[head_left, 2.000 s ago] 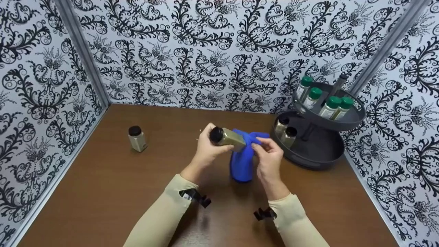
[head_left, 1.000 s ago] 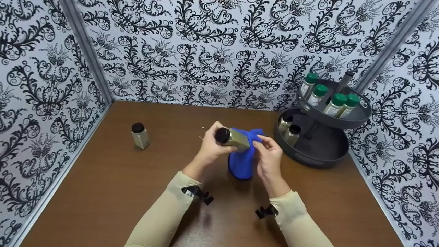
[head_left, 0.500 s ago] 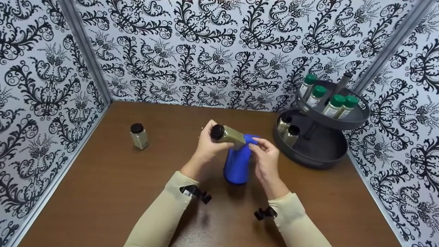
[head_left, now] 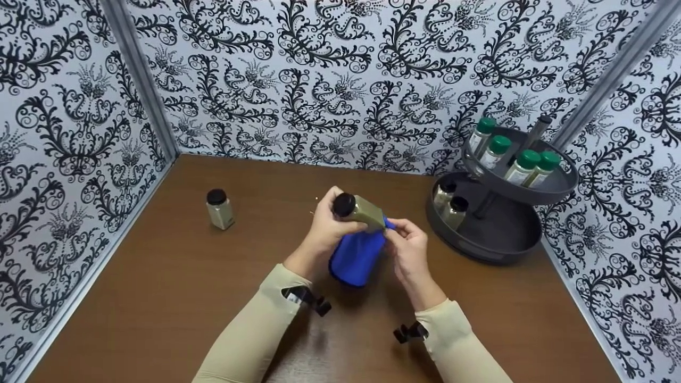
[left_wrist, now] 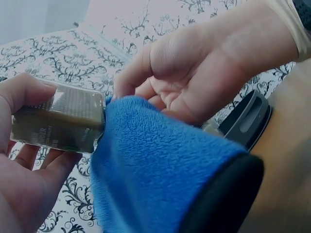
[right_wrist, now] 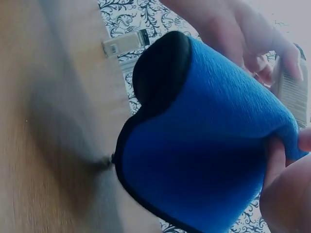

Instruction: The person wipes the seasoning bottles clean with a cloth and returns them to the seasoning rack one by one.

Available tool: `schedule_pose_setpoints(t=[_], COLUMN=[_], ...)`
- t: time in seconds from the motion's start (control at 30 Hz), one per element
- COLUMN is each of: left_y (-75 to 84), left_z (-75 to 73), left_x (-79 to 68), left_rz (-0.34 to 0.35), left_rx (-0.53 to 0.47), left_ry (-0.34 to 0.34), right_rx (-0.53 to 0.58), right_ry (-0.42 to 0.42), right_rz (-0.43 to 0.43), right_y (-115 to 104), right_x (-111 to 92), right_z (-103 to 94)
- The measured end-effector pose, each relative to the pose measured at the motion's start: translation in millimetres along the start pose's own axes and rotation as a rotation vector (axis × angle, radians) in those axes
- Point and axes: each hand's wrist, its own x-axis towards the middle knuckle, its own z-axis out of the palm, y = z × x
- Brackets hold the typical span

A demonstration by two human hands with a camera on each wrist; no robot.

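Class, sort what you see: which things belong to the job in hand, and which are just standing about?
In use: left hand, gripped jar, right hand, blue cloth.

Apparently idle: lone jar on the table, two-tier rack, its four green-capped jars, its two black-capped jars.

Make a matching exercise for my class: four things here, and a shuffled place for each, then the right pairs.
Things
1. Fleecy blue cloth with black edging
2. Four clear, green-capped jars
3. Tilted, square-sided, clear black-capped jar
4. Two neighbouring clear black-capped jars

Places
A. Lower tier of the round dark-grey rack
B. In the left hand
C. Pinched by the right hand
D. Upper tier of the rack

Pairs
1-C
2-D
3-B
4-A
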Motion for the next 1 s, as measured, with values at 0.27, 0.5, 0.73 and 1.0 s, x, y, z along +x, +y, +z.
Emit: schedule_pose_setpoints(t=[0.27,0.5,0.73,1.0], left_y=[10.6,30.4,53.0,48.4], left_z=[-11.6,-28.8,-51.9,-49.8], left_x=[5.7,12.9,16.6,15.6], left_rz=[0.049,0.044,0.053,0.029], left_rx=[0.299,0.538,0.578,0.591], left_ry=[0.032,0.163,0.281,0.258], right_rx=[-0.206,-0.318,-0.324,-0.761], right_ry=[-0.032,-0.188,-0.134,-0.129], right_rz=[-0.071,-0.123,0.057,0.319], right_y=[-10,-20,-1,35], right_x=[4,-2,27,54], right_z=[-0.5,1.9,-39.5,-94.2])
